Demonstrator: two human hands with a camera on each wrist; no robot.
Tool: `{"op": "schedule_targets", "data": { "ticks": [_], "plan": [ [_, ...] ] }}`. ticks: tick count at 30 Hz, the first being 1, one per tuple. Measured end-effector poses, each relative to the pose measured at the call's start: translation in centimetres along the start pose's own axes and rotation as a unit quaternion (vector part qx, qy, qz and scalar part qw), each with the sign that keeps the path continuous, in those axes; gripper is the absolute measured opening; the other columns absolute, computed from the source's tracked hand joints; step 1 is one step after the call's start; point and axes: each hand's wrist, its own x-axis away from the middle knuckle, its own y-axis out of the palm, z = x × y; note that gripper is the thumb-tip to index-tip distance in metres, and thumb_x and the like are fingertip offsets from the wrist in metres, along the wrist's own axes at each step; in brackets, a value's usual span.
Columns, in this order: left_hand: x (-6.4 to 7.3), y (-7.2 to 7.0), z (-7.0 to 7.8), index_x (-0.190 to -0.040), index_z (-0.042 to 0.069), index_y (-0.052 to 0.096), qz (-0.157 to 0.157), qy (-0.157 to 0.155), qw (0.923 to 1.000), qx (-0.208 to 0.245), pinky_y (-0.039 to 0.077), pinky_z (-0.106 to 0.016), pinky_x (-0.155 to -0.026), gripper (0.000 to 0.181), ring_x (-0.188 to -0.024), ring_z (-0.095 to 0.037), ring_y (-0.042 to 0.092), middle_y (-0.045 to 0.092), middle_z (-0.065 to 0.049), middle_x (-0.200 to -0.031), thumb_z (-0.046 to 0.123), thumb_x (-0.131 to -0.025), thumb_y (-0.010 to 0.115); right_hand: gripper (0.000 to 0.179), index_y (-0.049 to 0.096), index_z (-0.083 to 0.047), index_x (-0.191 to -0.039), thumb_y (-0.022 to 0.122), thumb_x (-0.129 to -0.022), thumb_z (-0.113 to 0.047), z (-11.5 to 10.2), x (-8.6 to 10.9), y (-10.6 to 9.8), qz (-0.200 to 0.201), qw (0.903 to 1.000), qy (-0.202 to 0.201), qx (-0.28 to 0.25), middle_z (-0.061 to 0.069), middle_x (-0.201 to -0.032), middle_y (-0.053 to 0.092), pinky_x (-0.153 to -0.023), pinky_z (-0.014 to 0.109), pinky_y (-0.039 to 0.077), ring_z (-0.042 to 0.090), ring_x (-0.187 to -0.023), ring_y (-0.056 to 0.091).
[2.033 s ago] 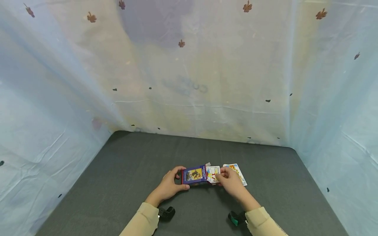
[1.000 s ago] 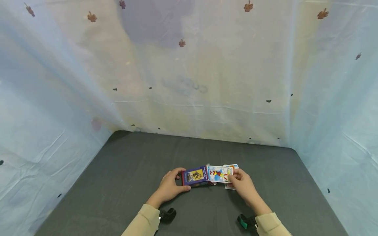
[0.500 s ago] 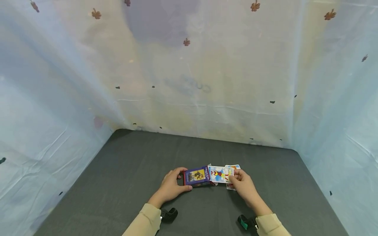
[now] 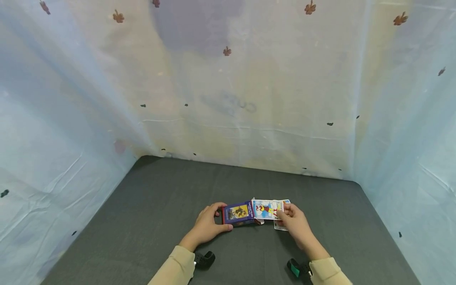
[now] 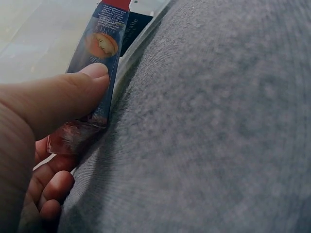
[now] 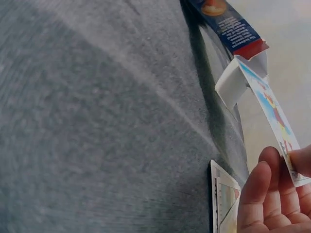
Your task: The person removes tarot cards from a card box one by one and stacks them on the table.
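Note:
My left hand (image 4: 204, 229) grips the closed end of a blue tarot card box (image 4: 238, 212), its thumb along the printed narrow side (image 5: 101, 39). The box lies on the table with its open end to the right and white flaps (image 6: 232, 82) spread. Between thumb and fingers, my right hand (image 4: 297, 225) pinches a tarot card (image 4: 265, 209) with a red and yellow figure on a blue sky. That card's far end is right at the box mouth. Partly covered by it and the right hand, another card (image 6: 224, 199) lies on the table.
The dark grey tabletop (image 4: 171, 186) spreads around both hands. A pale curtain (image 4: 228, 99) with leaf prints rises behind it and on both sides. Black straps (image 4: 204, 260) are worn at both wrists.
My right hand has moved right, drawing the tarot card out of the box until nearly its whole face shows. It now overlaps the card on the table. My left hand keeps its grip.

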Motion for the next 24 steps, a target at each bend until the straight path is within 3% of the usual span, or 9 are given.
{"op": "schedule_targets", "data": {
  "ticks": [11, 17, 24],
  "plan": [
    [0.1, -0.1, 0.0, -0.135, 0.030, 0.049, -0.004, 0.000, 1.0000, 0.007, 0.039, -0.046, -0.082, 0.077, -0.100, -0.017, 0.048, 0.054, 0.004, -0.111, 0.062, -0.071, 0.077, 0.031, 0.048, 0.003, -0.123, 0.057, -0.094, -0.005, -1.0, -0.6, -1.0, 0.021, 0.9979, 0.016, -0.059, 0.018, -0.104, 0.058, -0.079, 0.039, 0.053, 0.023, -0.089, 0.065],
    [0.1, 0.0, 0.0, -0.135, 0.029, 0.049, 0.000, 0.001, 1.0000, 0.002, 0.038, -0.045, -0.081, 0.077, -0.099, -0.016, 0.047, 0.053, 0.004, -0.109, 0.062, -0.071, 0.077, 0.038, 0.047, 0.000, -0.126, 0.057, -0.091, -0.006, -1.4, -1.0, -1.5, 0.034, 0.9985, 0.008, -0.041, 0.018, -0.111, 0.058, -0.080, 0.041, 0.052, 0.023, -0.092, 0.063],
    [-0.1, -0.1, 0.2, -0.135, 0.029, 0.049, -0.001, 0.001, 1.0000, 0.004, 0.038, -0.046, -0.081, 0.076, -0.099, -0.017, 0.047, 0.053, 0.003, -0.109, 0.060, -0.071, 0.077, 0.043, 0.044, -0.001, -0.132, 0.060, -0.094, -0.012, -1.7, -1.5, -2.4, 0.020, 0.9984, 0.024, -0.047, 0.020, -0.119, 0.057, -0.086, 0.043, 0.049, 0.023, -0.095, 0.063]
  ]
}}
